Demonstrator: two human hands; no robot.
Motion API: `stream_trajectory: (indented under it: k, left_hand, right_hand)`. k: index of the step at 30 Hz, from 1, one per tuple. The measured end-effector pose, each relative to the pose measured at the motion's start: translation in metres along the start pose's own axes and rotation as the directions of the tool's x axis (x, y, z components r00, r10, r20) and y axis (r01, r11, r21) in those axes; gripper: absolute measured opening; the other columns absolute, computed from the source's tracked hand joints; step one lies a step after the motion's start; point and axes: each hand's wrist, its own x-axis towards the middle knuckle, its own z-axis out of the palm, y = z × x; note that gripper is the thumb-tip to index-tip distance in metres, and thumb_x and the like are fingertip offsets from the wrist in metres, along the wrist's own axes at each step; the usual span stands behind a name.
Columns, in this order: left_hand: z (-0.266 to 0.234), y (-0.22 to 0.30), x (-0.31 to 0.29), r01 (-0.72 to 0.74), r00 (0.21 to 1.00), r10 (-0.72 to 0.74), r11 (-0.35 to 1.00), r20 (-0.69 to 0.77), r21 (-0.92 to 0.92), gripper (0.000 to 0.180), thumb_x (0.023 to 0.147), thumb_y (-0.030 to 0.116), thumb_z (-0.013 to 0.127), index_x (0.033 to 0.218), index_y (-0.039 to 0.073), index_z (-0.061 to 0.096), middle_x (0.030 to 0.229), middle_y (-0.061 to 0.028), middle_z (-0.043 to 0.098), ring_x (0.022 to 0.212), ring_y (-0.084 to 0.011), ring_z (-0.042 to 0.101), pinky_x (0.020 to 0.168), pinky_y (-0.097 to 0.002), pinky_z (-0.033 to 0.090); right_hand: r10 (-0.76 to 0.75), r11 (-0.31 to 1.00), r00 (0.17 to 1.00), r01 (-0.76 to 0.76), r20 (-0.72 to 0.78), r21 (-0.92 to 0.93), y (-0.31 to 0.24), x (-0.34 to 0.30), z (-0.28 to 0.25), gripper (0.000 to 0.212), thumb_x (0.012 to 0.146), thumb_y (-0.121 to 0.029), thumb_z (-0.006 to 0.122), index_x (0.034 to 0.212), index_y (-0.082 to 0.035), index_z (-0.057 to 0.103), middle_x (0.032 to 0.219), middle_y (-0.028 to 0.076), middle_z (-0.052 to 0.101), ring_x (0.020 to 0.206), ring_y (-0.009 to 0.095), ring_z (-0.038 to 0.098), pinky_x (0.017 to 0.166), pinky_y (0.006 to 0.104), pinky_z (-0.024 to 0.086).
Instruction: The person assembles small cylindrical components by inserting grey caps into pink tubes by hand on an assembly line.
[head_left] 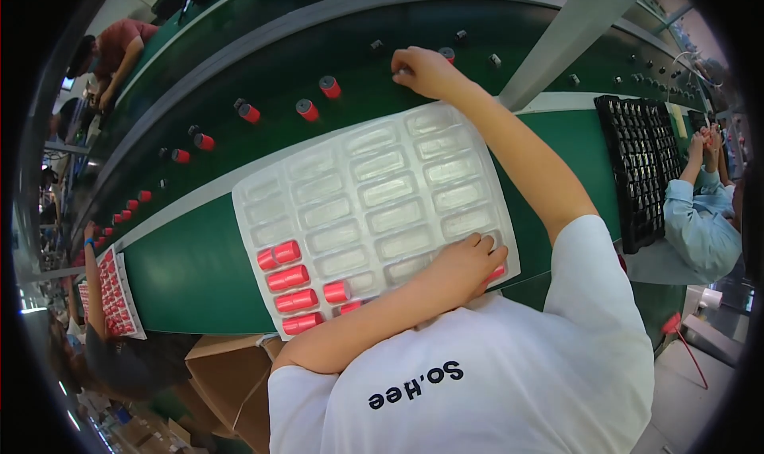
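A clear plastic tray point(350, 211) with rows of oblong pockets lies in front of me. Several red cylinders point(288, 277) fill pockets at its near left. My left hand point(477, 264) reaches across to the tray's near right corner, its fingers bent down around a red cylinder point(495, 275) there. Beyond the tray's far edge, my right hand point(422, 70) hovers over the green conveyor belt point(350, 48). Its fingers are curled together, and whatever they hold is hidden. Just right of it a dark-topped red cylinder point(447, 54) stands on the belt.
More dark-topped red cylinders point(329, 86) and small metallic parts point(495, 59) are spread along the belt. A grey metal post point(573, 36) rises right of my right hand. Black trays point(637, 167) and a co-worker's blue sleeve point(691, 207) are at right. A cardboard box point(231, 382) sits below left.
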Motion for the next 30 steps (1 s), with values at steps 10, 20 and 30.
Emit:
stream_trajectory:
  k: [10,20,30]
  left_hand:
    - [-0.004,0.006,0.001,0.099,0.969,-0.120,0.990,-0.218,-0.102,0.030,0.071,0.007,0.068,0.096,0.005,0.053,0.092,-0.0118,0.054,0.086,-0.0294,0.057,0.070,-0.0365,0.050]
    - [-0.052,-0.032,-0.013,0.007,0.837,-0.523,0.307,-0.162,-0.952,0.029,0.088,0.007,0.058,0.115,0.006,0.049,0.105,-0.0056,0.056,0.095,-0.0132,0.055,0.083,-0.0289,0.046]
    - [-0.068,-0.039,-0.028,-0.330,0.865,-0.470,-0.264,-0.178,-0.906,0.027,0.098,0.025,0.045,0.119,0.008,0.046,0.102,-0.0063,0.055,0.091,-0.0147,0.056,0.079,-0.0275,0.046]
  right_hand:
    - [0.206,0.548,0.970,-0.222,0.128,0.807,-0.042,-0.053,-0.057,0.024,0.092,-0.022,0.063,0.109,-0.006,0.059,0.098,0.008,0.063,0.082,0.013,0.062,0.079,0.0237,0.052]
    - [0.140,-0.111,0.982,-0.111,0.126,0.988,-0.051,-0.092,-0.053,0.016,0.094,-0.018,0.059,0.107,-0.008,0.057,0.107,0.015,0.062,0.093,0.016,0.064,0.085,0.0239,0.054]
    - [0.117,0.300,0.993,-0.067,0.032,0.952,-0.108,-0.108,-0.068,0.020,0.083,-0.011,0.068,0.098,-0.009,0.057,0.110,0.011,0.062,0.099,0.016,0.060,0.085,0.0270,0.046]
